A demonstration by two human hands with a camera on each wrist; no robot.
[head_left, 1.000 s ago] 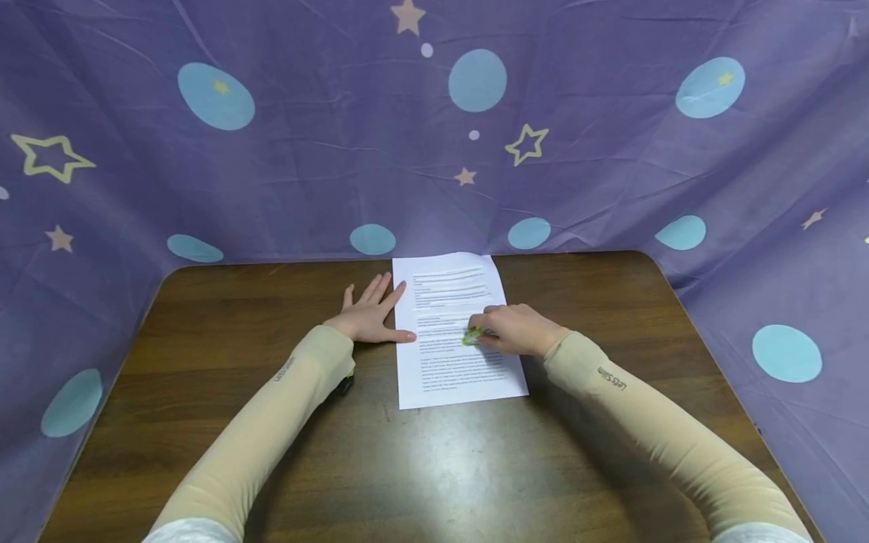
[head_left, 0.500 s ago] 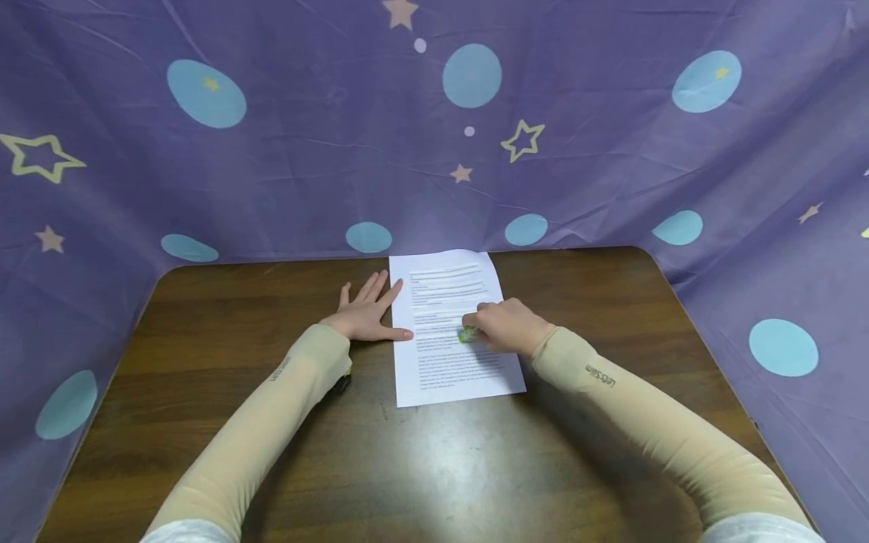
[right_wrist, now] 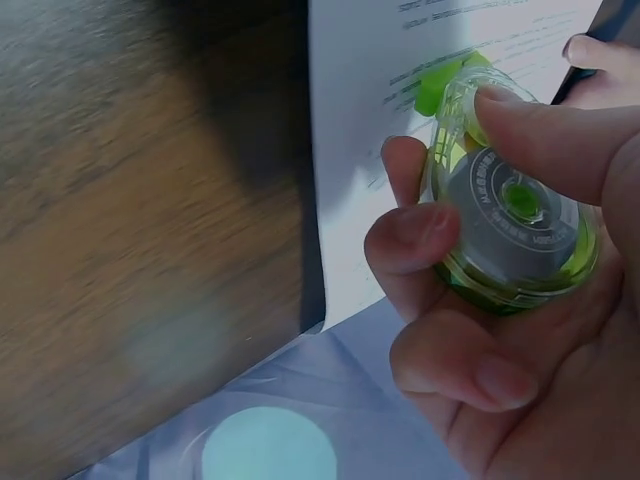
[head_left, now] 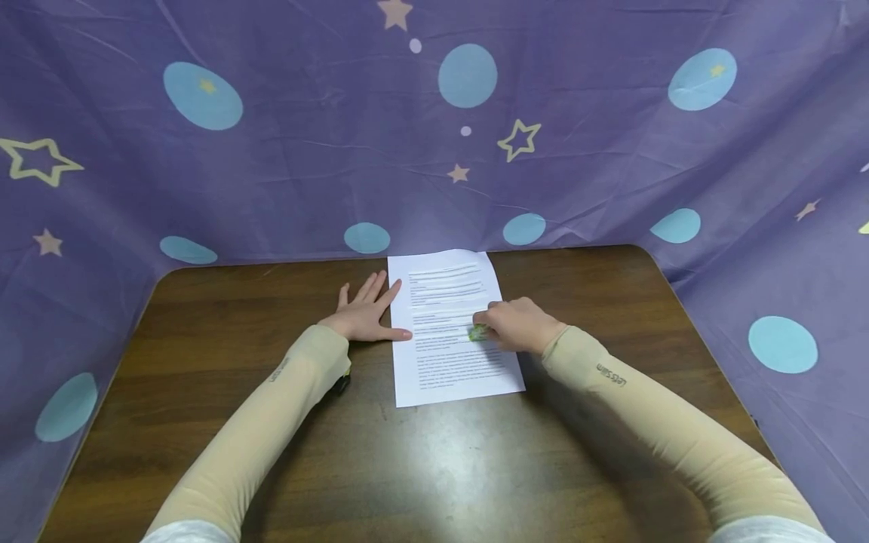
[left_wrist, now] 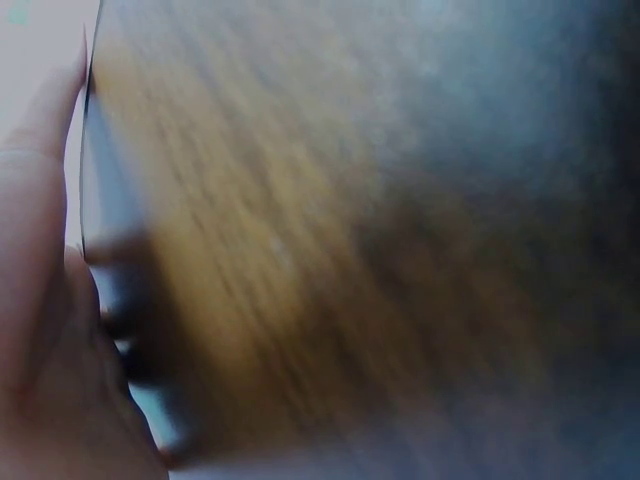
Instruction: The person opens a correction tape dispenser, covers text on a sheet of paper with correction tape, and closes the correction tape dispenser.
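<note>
A printed sheet of paper (head_left: pixel 406 381) lies on the wooden table, with white strips across several of its upper text lines. My left hand (head_left: pixel 363 318) rests with spread fingers at the sheet's left edge, its thumb lying on the paper. Over the right-middle of the text, my right hand (head_left: pixel 521 324) grips a clear and green correction tape (head_left: pixel 477 332). The right wrist view shows the tape dispenser's grey reel (right_wrist: pixel 515 215) between thumb and curled fingers, its green tip end toward the page. Where the tip meets the paper cannot be seen clearly.
The brown table (head_left: pixel 305 467) extends on all sides of the sheet except the back. Directly behind its rear edge hangs a purple curtain (head_left: pixel 292 151) with stars and blue spots, which also closes in both sides. The sheet's far edge reaches that curtain.
My right hand with the correction tape first shifted slightly left across the text, then back to the right. The left hand has stayed in place on the paper.
</note>
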